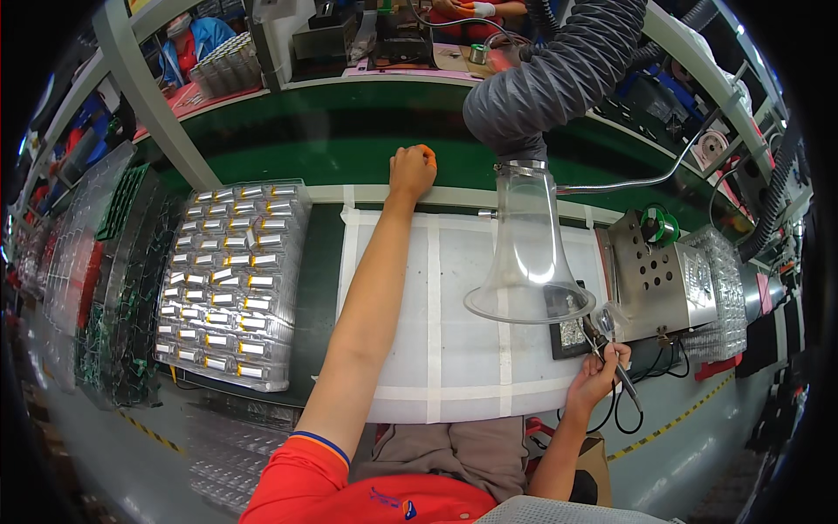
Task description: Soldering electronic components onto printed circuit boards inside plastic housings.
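My left hand (pixel 413 173) reaches far forward over the green conveyor belt (pixel 332 131). Its fingers are curled in, with orange covers on some tips; whatever they may hold is hidden. Low on the right, my right hand (pixel 602 371) grips a soldering iron (pixel 628 388) by its handle, beside a small dark tray (pixel 571 341) of metallic bits. Between my arms lies a white work mat (pixel 463 349) crossed with pale tape. A small silver piece (pixel 487 213) rests at the mat's far edge.
A clear fume funnel (pixel 528 262) hangs from a grey duct (pixel 559 83) over the mat's right side. Left stands a clear tray (pixel 292 262) of silver-and-yellow cells. At right are a perforated metal box (pixel 650 279), a solder spool (pixel 661 224) and stacked clear trays (pixel 720 288). People sit across the belt.
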Available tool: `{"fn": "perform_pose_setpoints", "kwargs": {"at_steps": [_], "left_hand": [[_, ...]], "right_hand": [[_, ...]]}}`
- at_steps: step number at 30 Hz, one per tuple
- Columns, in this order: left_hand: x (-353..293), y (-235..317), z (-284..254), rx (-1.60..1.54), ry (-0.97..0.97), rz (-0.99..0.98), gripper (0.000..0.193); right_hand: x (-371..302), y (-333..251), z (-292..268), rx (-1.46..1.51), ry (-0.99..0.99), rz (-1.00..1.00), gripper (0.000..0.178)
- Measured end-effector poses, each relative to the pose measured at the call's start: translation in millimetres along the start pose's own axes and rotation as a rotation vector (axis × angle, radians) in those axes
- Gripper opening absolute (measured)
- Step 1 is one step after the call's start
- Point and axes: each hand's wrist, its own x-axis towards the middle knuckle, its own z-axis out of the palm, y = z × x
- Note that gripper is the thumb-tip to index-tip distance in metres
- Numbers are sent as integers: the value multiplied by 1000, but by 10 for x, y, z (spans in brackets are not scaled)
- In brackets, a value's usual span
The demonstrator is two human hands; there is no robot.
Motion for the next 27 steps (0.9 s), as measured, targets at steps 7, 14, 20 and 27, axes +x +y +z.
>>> {"fn": "perform_pose_setpoints", "kwargs": {"at_steps": [7,14,20,27], "left_hand": [[4,-3,4,36,12,12,14],[-5,12,-5,5,-4,-3,11],[-1,26,-19,6,-25,-20,12],[-8,40,-20,46,-15,-13,12]], "right_hand": [[1,4,-3,-8,-8,0,13],[6,10,-14,-5,-11,1,13],[2,8,-9,-2,-8,2,13],[2,0,-4,2,9,17,13]]}}
